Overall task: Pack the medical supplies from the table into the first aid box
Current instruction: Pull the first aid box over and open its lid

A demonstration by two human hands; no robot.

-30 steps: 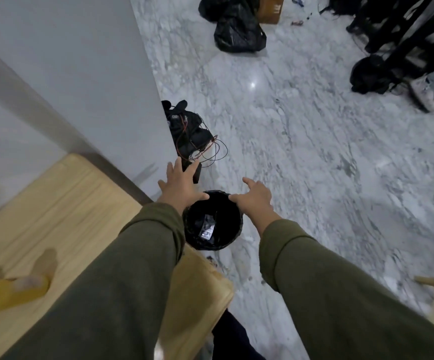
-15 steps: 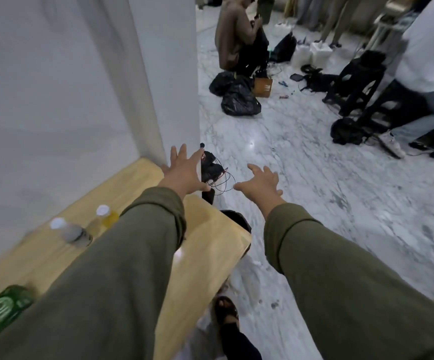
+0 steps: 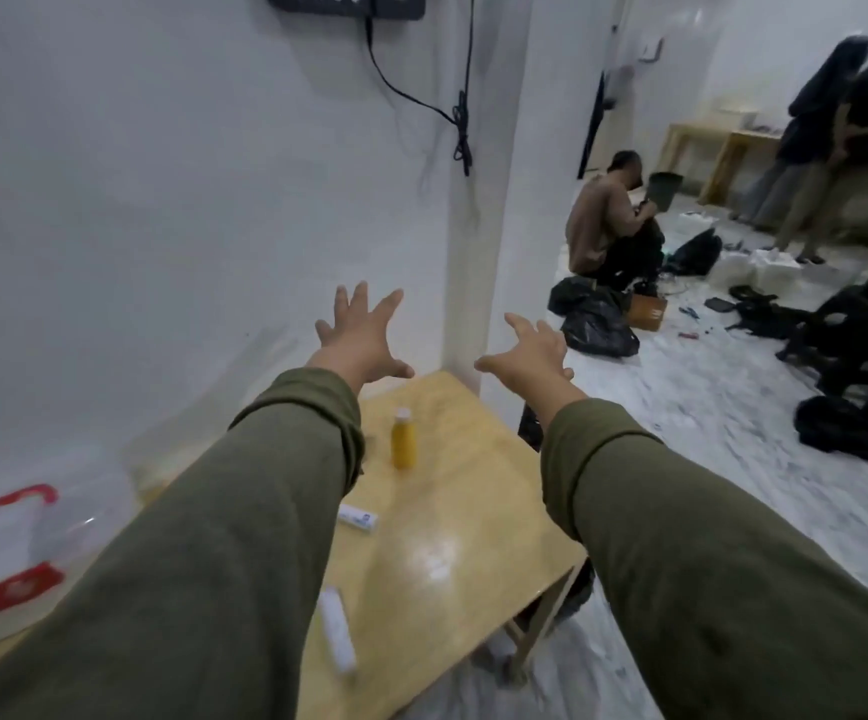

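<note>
Both hands are stretched out in the air above the far end of the wooden counter (image 3: 452,517), palms down and fingers spread. The left hand (image 3: 362,337) has its grip released and holds nothing; the right hand (image 3: 528,356) is likewise slack and empty.

The supplies lie on the counter below the arms. A small yellow bottle (image 3: 403,439) with a white cap stands upright near the far end of the counter. A short white tube (image 3: 358,519) lies flat nearer the middle, and a longer white tube (image 3: 337,636) lies close to the counter's near edge, partly under the left sleeve. The clear first aid box (image 3: 11,558), with its red handle and red label, sits at the left end of the counter, well apart from the bottle.

The step in hand looks like the reach for a first item. It would go best to lower one hand onto the upright bottle, close around its body rather than the cap, and carry it level to the box.
</note>
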